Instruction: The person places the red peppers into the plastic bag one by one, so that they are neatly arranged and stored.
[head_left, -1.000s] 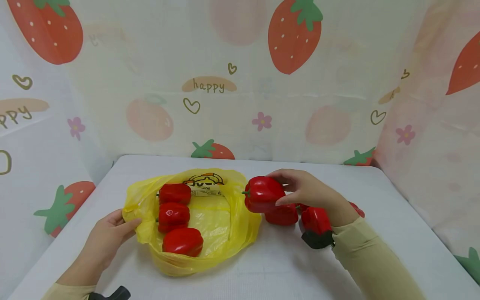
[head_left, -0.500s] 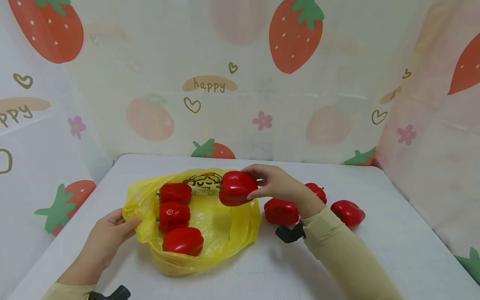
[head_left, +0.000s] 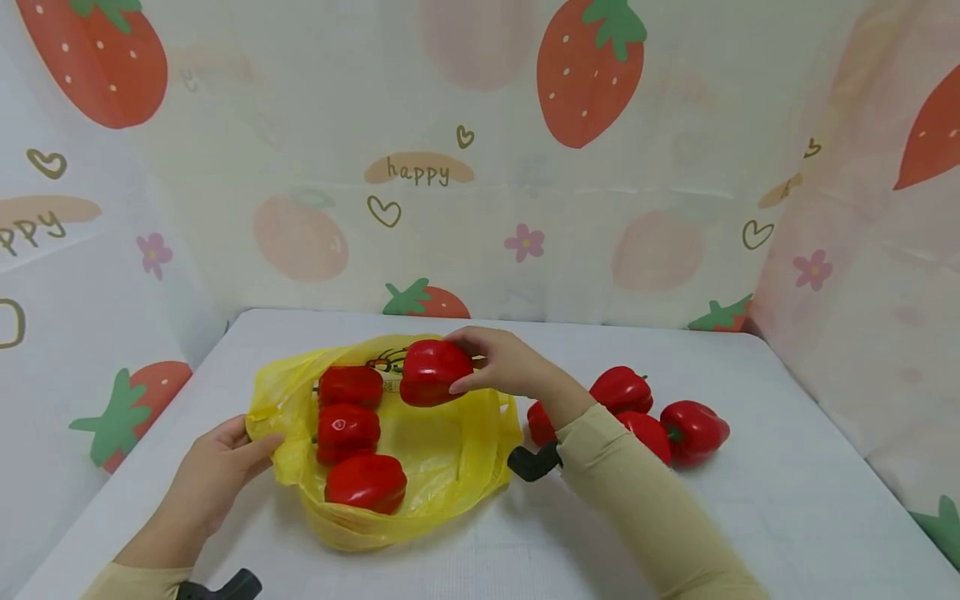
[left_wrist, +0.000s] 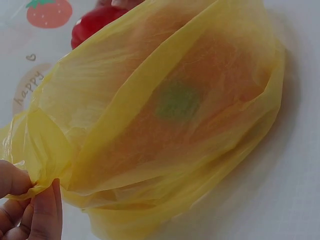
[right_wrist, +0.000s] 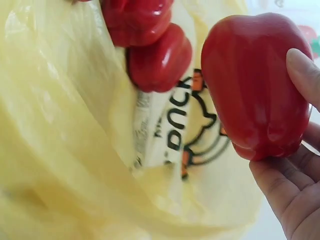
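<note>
A yellow plastic bag (head_left: 420, 467) lies open on the table, its mouth spread wide. Its left rim is pinched between the thumb and fingers of my left hand (head_left: 217, 467); the left wrist view shows the same pinch on the bag (left_wrist: 120, 125). Inside, along the left side, sit three red bell peppers (head_left: 348, 435) in a column. My right hand (head_left: 506, 362) holds another red bell pepper (head_left: 435, 372) above the back of the bag's opening. In the right wrist view, thumb and fingers grip this bell pepper (right_wrist: 257, 85) at its bottom end, with the bag's printed duck logo behind it.
Several more red bell peppers (head_left: 696, 432) lie grouped on the white table (head_left: 765, 517) to the right of the bag, partly hidden by my right forearm. A strawberry-print cloth (head_left: 525, 192) stands around the table's back and sides.
My right hand has carried its bell pepper leftward, from the bag's right edge to over the opening. The left hand and the peppers in the bag stay in place.
</note>
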